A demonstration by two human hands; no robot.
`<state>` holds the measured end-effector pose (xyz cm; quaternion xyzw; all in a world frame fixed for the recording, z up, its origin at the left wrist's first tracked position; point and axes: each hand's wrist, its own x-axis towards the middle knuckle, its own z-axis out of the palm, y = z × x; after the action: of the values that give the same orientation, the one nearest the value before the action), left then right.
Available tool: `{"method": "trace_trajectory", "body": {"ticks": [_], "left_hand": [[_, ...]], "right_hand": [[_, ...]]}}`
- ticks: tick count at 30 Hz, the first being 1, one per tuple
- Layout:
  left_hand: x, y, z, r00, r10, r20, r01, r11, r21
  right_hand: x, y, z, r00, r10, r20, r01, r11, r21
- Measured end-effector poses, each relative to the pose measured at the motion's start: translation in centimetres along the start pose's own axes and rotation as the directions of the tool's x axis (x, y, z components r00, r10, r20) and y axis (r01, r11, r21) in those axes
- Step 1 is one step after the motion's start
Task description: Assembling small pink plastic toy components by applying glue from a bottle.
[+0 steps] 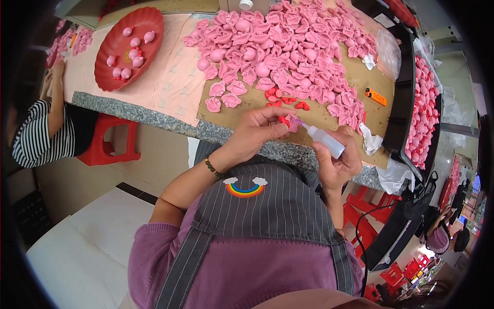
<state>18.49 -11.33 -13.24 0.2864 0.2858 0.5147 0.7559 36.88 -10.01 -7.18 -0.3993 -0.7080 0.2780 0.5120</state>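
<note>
My left hand is closed, pinching a small red plastic piece between thumb and fingertips. A pink petal-shaped piece is right beside that red piece; whether my fingers grip it too is hard to see. In my right hand is a whitish squeeze bottle, tilted so that its thin purple nozzle points at the pink piece. Several loose red pieces lie on the brown board just past my fingers. Beyond them spreads a large heap of pink shell-like pieces.
A red scalloped dish with several round pink pieces stands far left. To the right are an orange box, crumpled tissue and a black crate full of pink and red pieces. A person in striped clothing sits at left by a red stool.
</note>
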Motion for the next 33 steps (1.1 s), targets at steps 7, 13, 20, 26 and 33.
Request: {"method": "trace_trajectory", "body": {"ticks": [7,13,20,26,33], "left_hand": [[-0.06,-0.01,0.00,1.000,0.002,-0.006,-0.002,1.000,-0.005],[-0.05,0.25,0.13,1.000,0.008,-0.001,-0.008,0.999,-0.040],[-0.12,0.24,-0.01,1.000,0.005,0.004,-0.004,0.998,-0.061],[-0.19,0.43,0.07,1.000,0.015,-0.001,-0.016,0.998,-0.062],[-0.10,0.24,0.04,1.000,0.026,-0.014,-0.026,0.998,-0.048]], "right_hand": [[0.16,-0.21,0.13,1.000,0.003,-0.030,-0.005,0.999,-0.039],[0.03,0.04,0.09,1.000,0.001,-0.028,-0.002,0.999,-0.038],[0.00,-0.01,0.19,0.999,0.020,-0.039,-0.021,0.999,-0.037],[0.07,0.07,0.24,1.000,0.003,-0.029,-0.005,0.998,-0.058],[-0.03,0.15,0.21,0.999,0.020,-0.028,-0.021,0.998,-0.055]]}}
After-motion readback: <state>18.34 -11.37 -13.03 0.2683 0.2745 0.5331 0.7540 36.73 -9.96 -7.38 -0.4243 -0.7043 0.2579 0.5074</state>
